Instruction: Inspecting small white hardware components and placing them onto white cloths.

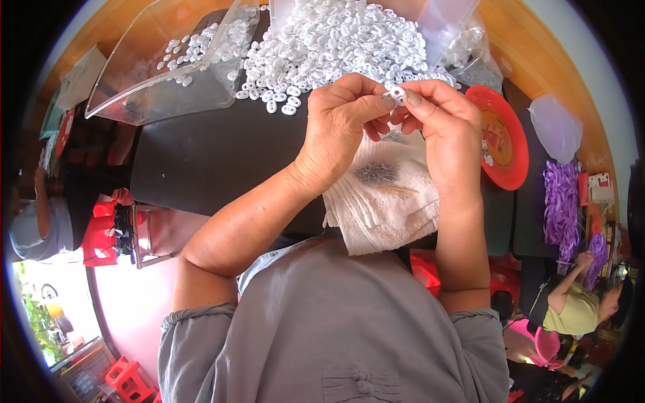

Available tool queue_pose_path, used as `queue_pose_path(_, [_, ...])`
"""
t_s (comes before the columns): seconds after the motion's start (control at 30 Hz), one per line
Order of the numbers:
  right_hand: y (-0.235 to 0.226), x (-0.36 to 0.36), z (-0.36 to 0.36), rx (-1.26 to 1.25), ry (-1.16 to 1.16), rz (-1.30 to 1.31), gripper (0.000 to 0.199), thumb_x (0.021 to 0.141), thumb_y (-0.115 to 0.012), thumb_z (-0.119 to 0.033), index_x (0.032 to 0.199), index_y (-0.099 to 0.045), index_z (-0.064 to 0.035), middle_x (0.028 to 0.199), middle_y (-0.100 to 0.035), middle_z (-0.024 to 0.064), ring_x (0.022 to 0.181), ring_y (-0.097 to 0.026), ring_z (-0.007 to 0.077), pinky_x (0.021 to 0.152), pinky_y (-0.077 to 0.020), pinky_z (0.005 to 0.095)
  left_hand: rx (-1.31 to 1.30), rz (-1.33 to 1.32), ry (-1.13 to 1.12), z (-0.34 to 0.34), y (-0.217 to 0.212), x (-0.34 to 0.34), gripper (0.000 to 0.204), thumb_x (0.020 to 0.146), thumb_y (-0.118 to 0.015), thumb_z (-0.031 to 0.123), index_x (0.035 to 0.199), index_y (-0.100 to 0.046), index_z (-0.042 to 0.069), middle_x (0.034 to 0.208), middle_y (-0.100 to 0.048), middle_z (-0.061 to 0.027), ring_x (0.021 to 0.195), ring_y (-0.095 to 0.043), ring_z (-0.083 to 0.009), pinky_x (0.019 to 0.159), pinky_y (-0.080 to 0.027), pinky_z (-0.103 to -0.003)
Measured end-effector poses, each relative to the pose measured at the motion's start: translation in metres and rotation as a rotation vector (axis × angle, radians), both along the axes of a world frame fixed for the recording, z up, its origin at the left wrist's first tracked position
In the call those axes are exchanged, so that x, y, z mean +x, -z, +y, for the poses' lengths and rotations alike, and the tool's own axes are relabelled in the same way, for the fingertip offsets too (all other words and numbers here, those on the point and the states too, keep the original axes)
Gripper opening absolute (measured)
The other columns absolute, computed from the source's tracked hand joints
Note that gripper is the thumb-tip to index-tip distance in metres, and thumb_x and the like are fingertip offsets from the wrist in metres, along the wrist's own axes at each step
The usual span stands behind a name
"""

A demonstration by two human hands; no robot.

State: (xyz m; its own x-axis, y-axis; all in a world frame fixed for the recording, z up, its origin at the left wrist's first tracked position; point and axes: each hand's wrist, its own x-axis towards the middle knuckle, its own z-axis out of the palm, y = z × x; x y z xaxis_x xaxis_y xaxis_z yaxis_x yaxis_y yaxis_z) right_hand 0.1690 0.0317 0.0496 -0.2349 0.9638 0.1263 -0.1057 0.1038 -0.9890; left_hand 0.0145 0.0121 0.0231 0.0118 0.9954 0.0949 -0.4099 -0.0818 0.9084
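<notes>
White piece point(398, 95) before the heap point(342, 47) toward the desk's point(201, 161) far edge, pinched in closed-up fingers point(373, 106) of left hand point(339, 121) and right hand point(449, 117); light, steady thumb pressure should serve.

I've got my left hand point(339, 121) and right hand point(451, 124) meeting at one piece point(398, 95), in front of the big pile point(342, 40) on the table point(195, 168). Bin point(111, 111) on the left, pieces inside. Plate point(516, 166) on my right, a few pieces on it; ribbons point(561, 201) farther right. Nearer my chest, the cloth point(379, 225), a heap of bits point(376, 173) and a stick point(398, 189) on top.
</notes>
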Motion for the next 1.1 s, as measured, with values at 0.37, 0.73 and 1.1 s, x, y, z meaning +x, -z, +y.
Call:
queue_pose_path(0.37, [-0.003,0.007,0.004,0.003,-0.005,0.001,0.018,0.091,-0.061,-0.014,0.096,-0.064,0.0035,0.081,-0.065,0.0061,0.067,-0.060,0.0122,0.061,-0.0426,0.0222,0.057,-0.032,0.072,0.001,-0.004,0.001,0.016,0.086,-0.067,0.004,0.099,-0.062,-0.004,0.083,-0.065,-0.0088,0.068,-0.062,-0.0150,0.058,-0.049,-0.027])
queue_pose_path(0.73, [-0.010,0.018,0.004,-0.015,-0.155,-0.053,0.023,0.092,-0.060,-0.020,0.090,-0.064,0.0022,0.076,-0.063,0.0042,0.063,-0.058,0.0119,0.056,-0.0402,0.0220,0.186,-0.020,0.158,0.001,-0.005,0.001,0.026,0.082,-0.069,-0.002,0.107,-0.062,-0.003,0.086,-0.067,-0.0081,0.073,-0.065,-0.0137,0.057,-0.051,-0.024])
queue_pose_path(1.1, [-0.012,0.018,0.000,-0.046,-0.170,-0.041,0.023,0.092,-0.060,-0.020,0.089,-0.064,0.0022,0.074,-0.063,0.0041,0.059,-0.058,0.0106,0.053,-0.0401,0.0201,0.231,-0.016,0.152,0.001,-0.002,0.003,0.029,0.078,-0.074,0.000,0.105,-0.062,-0.002,0.084,-0.068,-0.0074,0.072,-0.066,-0.0128,0.056,-0.050,-0.022])
